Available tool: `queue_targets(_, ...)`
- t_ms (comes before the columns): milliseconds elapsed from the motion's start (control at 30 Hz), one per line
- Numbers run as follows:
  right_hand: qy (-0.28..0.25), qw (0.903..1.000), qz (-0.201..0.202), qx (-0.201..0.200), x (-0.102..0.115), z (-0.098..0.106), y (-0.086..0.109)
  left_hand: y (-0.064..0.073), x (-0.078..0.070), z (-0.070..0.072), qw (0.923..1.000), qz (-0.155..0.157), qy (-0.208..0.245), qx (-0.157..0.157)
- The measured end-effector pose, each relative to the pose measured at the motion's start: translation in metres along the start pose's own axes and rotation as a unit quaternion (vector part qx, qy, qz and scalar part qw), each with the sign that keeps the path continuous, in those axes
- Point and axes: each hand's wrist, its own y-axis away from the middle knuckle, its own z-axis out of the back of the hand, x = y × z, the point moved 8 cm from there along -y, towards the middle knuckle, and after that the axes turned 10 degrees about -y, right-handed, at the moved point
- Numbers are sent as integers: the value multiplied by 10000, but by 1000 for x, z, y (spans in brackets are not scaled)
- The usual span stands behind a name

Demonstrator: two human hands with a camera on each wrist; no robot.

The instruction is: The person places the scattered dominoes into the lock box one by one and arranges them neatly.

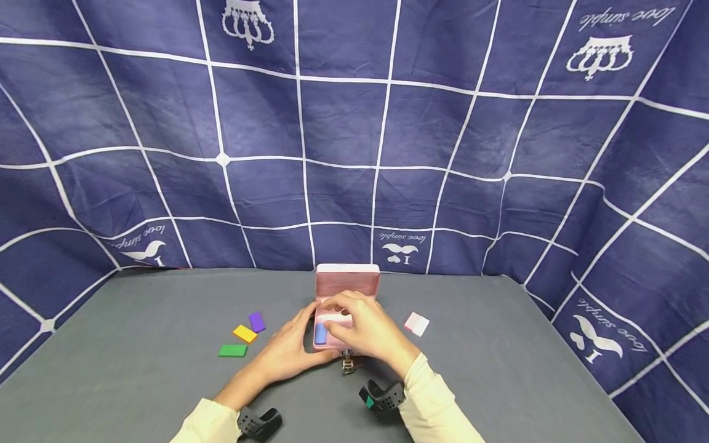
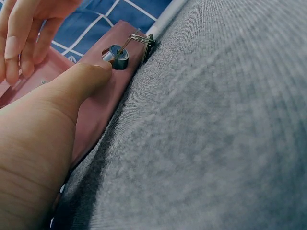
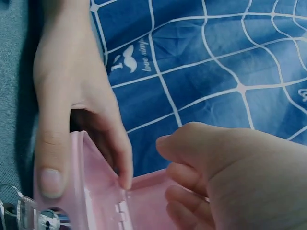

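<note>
Cream sleeves (image 1: 209,424), 2, at the near edge; black wrist mounts (image 1: 383,397), 2, beside them. Forearms angle inward to the same spot.

Pink box (image 1: 344,283), 1: on the grey tabletop (image 1: 138,314), between the hands, lid raised at the far side.

Blue block (image 1: 320,334), 1: inside the box, near left corner.

Lock (image 2: 122,59), 1: front wall of the box, metal rings (image 1: 348,367) hanging before it.

Left hand (image 1: 287,354): thumb along the front wall by the lock, fingers along the left side toward the hinge; spread wide, holding the box at its corner.

Right hand (image 1: 368,323): arched over the open box, fingers bent, thumb and index fairly close; from where I stand, I cannot tell whether they hold anything.

Handling note: firm bracing by the left hand seems right, thumb clear of the rings. A straight vertical path for the right fingertips would likely spare the blue block a knock and the lid a push.

Green block (image 1: 232,351), yellow block (image 1: 245,334), purple block (image 1: 257,322): 3, left of the left hand, loose diagonal.

Pink-and-white piece (image 1: 416,324): right of the box.
</note>
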Motion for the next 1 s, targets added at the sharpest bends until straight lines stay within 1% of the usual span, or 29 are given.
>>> queue_targets(133, 175, 9997, 113, 99, 6, 3, -1, 2, 2, 0, 10000, 16, 12, 0)
queue_targets(267, 265, 9995, 170, 101, 13, 10, -3, 2, 3, 1, 10000, -24, -33, -7)
queue_targets(500, 538, 9982, 59, 262, 19, 21, -3, -3, 3, 2, 9999, -59, -124, 11)
queue_targets(600, 549, 9981, -1, 290, 21, 27, -2, -4, 1, 2, 9999, -97, -118, 7)
queue_targets(733, 491, 9985, -45, 243, 21, 33, -1, -4, 0, 3, 9999, -102, -100, 5)
queue_targets(867, 466, 9987, -64, 173, 19, 38, 1, -3, 1, 0, 9999, -36, -93, 70)
queue_targets(1000, 486, 9988, -63, 93, 18, 43, 2, -2, 0, 0, 9999, -54, -58, 72)
